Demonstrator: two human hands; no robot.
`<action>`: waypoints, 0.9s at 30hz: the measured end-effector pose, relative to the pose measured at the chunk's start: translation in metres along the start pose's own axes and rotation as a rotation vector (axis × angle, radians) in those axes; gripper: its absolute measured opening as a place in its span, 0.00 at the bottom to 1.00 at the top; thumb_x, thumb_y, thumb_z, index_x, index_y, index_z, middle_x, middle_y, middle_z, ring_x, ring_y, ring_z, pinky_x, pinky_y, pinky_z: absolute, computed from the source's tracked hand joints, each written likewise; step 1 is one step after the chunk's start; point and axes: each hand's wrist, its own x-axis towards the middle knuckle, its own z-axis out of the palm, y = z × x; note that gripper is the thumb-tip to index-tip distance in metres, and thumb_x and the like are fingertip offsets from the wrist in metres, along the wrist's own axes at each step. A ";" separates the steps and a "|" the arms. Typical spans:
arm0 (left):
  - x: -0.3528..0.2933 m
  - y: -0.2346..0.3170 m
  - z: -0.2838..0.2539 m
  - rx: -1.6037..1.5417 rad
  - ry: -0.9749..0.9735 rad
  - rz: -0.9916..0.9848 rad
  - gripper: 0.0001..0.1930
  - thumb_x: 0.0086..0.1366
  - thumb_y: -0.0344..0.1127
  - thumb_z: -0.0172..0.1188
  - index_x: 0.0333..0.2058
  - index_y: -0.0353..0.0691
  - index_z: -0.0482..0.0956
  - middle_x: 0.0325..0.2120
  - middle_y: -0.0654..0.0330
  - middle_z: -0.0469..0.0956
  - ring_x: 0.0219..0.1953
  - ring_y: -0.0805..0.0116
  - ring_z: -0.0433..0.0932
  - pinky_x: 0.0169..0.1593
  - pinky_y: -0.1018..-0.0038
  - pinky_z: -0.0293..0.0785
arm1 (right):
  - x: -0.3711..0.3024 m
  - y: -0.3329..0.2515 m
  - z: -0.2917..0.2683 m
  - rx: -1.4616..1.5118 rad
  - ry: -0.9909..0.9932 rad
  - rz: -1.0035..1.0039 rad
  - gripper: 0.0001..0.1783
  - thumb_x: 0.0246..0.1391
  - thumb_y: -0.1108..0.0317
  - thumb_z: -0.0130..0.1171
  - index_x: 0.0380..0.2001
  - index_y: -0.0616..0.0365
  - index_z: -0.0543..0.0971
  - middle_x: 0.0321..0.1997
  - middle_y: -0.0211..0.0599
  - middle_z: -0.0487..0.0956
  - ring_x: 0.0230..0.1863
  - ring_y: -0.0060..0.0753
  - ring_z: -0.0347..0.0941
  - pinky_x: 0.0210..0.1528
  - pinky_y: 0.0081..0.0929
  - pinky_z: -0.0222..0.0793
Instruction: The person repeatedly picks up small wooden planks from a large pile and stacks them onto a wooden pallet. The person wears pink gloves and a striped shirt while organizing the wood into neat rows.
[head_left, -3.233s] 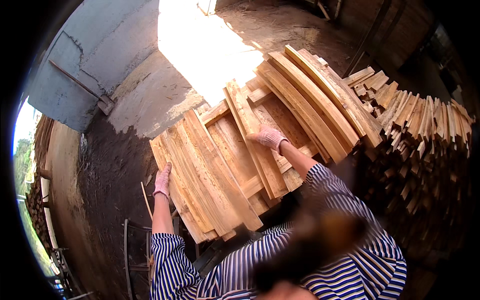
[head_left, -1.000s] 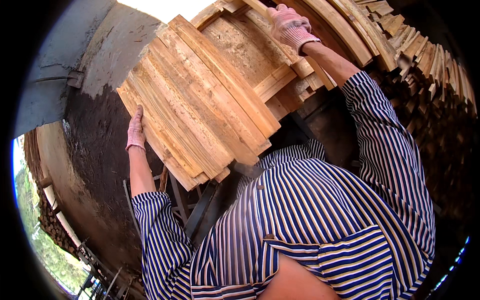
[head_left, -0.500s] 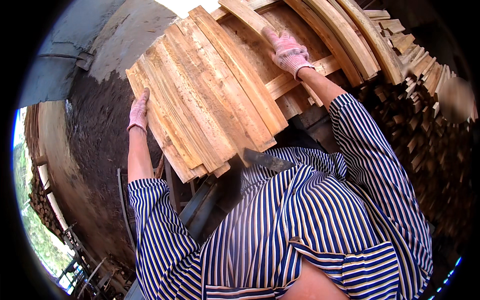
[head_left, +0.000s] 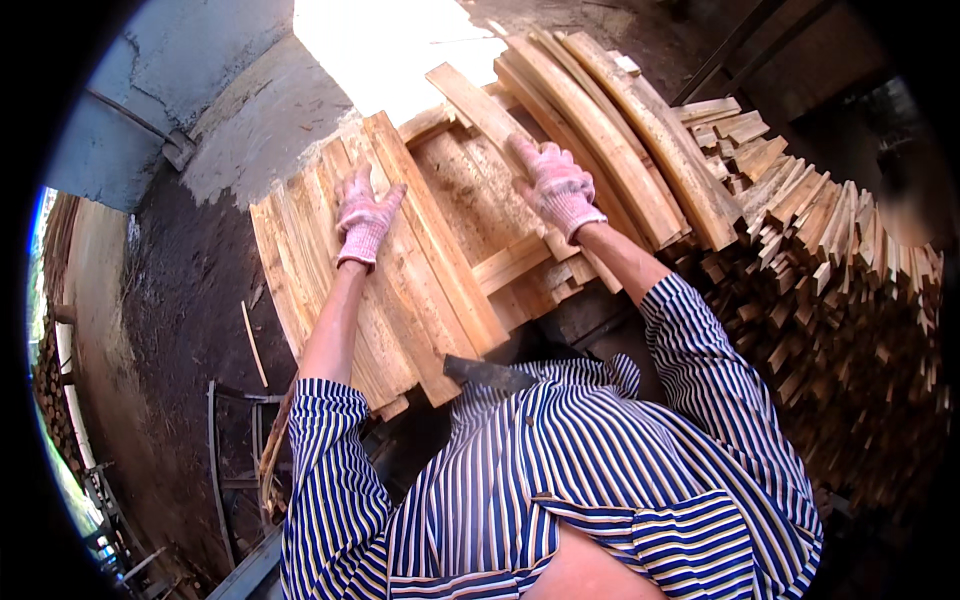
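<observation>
Planks [head_left: 408,290] — left hand [head_left: 366,212] moved inward from edge.

Below your left hand [head_left: 368,215], a row of boards [head_left: 405,280] lies side by side across a wooden crosspiece [head_left: 515,262], which shows to that hand's right, nearer your body than your right hand [head_left: 560,188].

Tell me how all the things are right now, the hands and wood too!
Long, light-brown wooden boards: lying side by side.
Narrow, straight, pale wooden plank: slanted, held.
Pink-gloved left hand: open, fingers spread over the boards.
Pink-gloved right hand: closed on the plank.
Rough pile of pale wooden sticks: stacked, ends uneven.
Long-handled tool: leaning against the grey wall.
</observation>
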 end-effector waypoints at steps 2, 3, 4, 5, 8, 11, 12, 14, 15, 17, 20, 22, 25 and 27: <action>0.005 0.034 0.015 0.083 -0.083 -0.086 0.48 0.59 0.70 0.62 0.72 0.52 0.59 0.74 0.52 0.53 0.76 0.46 0.47 0.73 0.47 0.53 | -0.002 0.011 -0.018 -0.032 -0.036 0.028 0.38 0.58 0.51 0.63 0.71 0.32 0.63 0.58 0.45 0.74 0.57 0.52 0.72 0.55 0.48 0.74; 0.005 0.046 0.022 0.010 -0.073 -0.096 0.47 0.61 0.71 0.59 0.72 0.52 0.59 0.74 0.53 0.53 0.76 0.48 0.47 0.75 0.47 0.47 | -0.005 0.022 -0.020 -0.071 0.014 0.019 0.37 0.57 0.50 0.64 0.69 0.29 0.65 0.55 0.42 0.75 0.56 0.47 0.73 0.51 0.45 0.76; 0.005 0.053 0.022 0.185 -0.105 -0.098 0.46 0.64 0.73 0.51 0.73 0.51 0.58 0.74 0.54 0.52 0.76 0.49 0.46 0.76 0.48 0.39 | -0.008 0.025 -0.028 -0.074 0.013 0.031 0.38 0.57 0.50 0.64 0.70 0.30 0.65 0.55 0.41 0.75 0.56 0.46 0.73 0.52 0.45 0.75; -0.003 0.065 0.027 0.391 -0.082 -0.104 0.44 0.68 0.73 0.42 0.73 0.49 0.56 0.75 0.55 0.50 0.76 0.51 0.45 0.76 0.49 0.35 | -0.004 0.034 -0.026 -0.114 0.017 0.027 0.38 0.57 0.50 0.63 0.70 0.31 0.64 0.55 0.41 0.76 0.56 0.46 0.73 0.51 0.45 0.75; -0.003 0.087 0.025 0.398 -0.115 -0.139 0.43 0.70 0.71 0.39 0.74 0.50 0.53 0.76 0.57 0.47 0.77 0.52 0.42 0.76 0.50 0.34 | 0.005 0.062 -0.037 -0.149 0.079 0.085 0.38 0.59 0.50 0.62 0.71 0.31 0.63 0.55 0.41 0.75 0.56 0.47 0.73 0.52 0.45 0.74; -0.005 0.084 0.018 0.402 -0.131 -0.162 0.43 0.70 0.71 0.39 0.74 0.51 0.53 0.76 0.57 0.46 0.78 0.53 0.41 0.77 0.51 0.33 | 0.022 0.067 -0.060 -0.084 0.087 0.213 0.39 0.58 0.50 0.64 0.71 0.30 0.62 0.56 0.41 0.75 0.58 0.48 0.73 0.54 0.47 0.74; -0.005 0.084 0.019 0.418 -0.145 -0.172 0.43 0.70 0.71 0.39 0.74 0.51 0.52 0.76 0.58 0.46 0.78 0.53 0.41 0.77 0.51 0.33 | 0.031 0.073 -0.061 -0.097 0.110 0.233 0.40 0.57 0.50 0.66 0.71 0.30 0.62 0.57 0.44 0.74 0.59 0.50 0.72 0.53 0.48 0.74; -0.003 0.082 0.022 0.407 -0.125 -0.163 0.43 0.70 0.71 0.40 0.74 0.51 0.52 0.76 0.58 0.46 0.78 0.53 0.41 0.77 0.51 0.33 | 0.050 0.085 -0.054 -0.142 0.077 0.257 0.36 0.60 0.54 0.62 0.71 0.32 0.63 0.61 0.46 0.72 0.61 0.51 0.71 0.56 0.47 0.73; -0.002 0.086 0.021 0.402 -0.119 -0.156 0.43 0.70 0.71 0.40 0.74 0.51 0.52 0.76 0.58 0.47 0.78 0.53 0.41 0.77 0.52 0.32 | 0.062 0.092 -0.043 -0.199 0.056 0.267 0.37 0.61 0.53 0.62 0.71 0.33 0.63 0.65 0.47 0.70 0.63 0.51 0.70 0.58 0.46 0.73; -0.001 0.087 0.022 0.397 -0.135 -0.158 0.43 0.70 0.71 0.40 0.74 0.51 0.52 0.76 0.58 0.46 0.78 0.55 0.41 0.77 0.52 0.31 | 0.066 0.092 -0.023 -0.246 0.114 0.262 0.36 0.61 0.55 0.62 0.70 0.35 0.64 0.64 0.49 0.70 0.62 0.52 0.70 0.58 0.45 0.73; -0.003 0.080 0.022 0.361 -0.151 -0.179 0.42 0.70 0.71 0.40 0.75 0.52 0.51 0.77 0.58 0.45 0.78 0.55 0.39 0.77 0.53 0.30 | 0.057 0.084 -0.026 -0.196 0.089 0.215 0.31 0.65 0.63 0.55 0.70 0.41 0.65 0.60 0.52 0.71 0.61 0.53 0.71 0.57 0.47 0.73; -0.001 0.083 0.021 0.359 -0.141 -0.159 0.42 0.70 0.71 0.40 0.75 0.53 0.51 0.77 0.59 0.45 0.78 0.55 0.39 0.77 0.53 0.30 | 0.068 0.096 -0.029 -0.087 0.044 0.345 0.36 0.60 0.57 0.64 0.70 0.37 0.64 0.64 0.48 0.69 0.62 0.53 0.71 0.57 0.47 0.73; -0.003 0.068 0.022 0.355 -0.142 -0.171 0.42 0.70 0.70 0.41 0.75 0.53 0.51 0.77 0.59 0.46 0.78 0.55 0.39 0.77 0.53 0.31 | 0.055 0.071 -0.079 -0.127 -0.122 0.270 0.36 0.60 0.57 0.64 0.70 0.38 0.63 0.64 0.48 0.69 0.64 0.54 0.70 0.55 0.50 0.75; -0.001 0.082 0.023 0.332 -0.180 -0.173 0.42 0.70 0.69 0.42 0.74 0.53 0.52 0.76 0.59 0.46 0.78 0.55 0.40 0.77 0.52 0.32 | 0.055 0.073 -0.081 -0.097 -0.150 0.289 0.40 0.58 0.55 0.66 0.71 0.39 0.61 0.65 0.50 0.68 0.65 0.55 0.68 0.57 0.49 0.75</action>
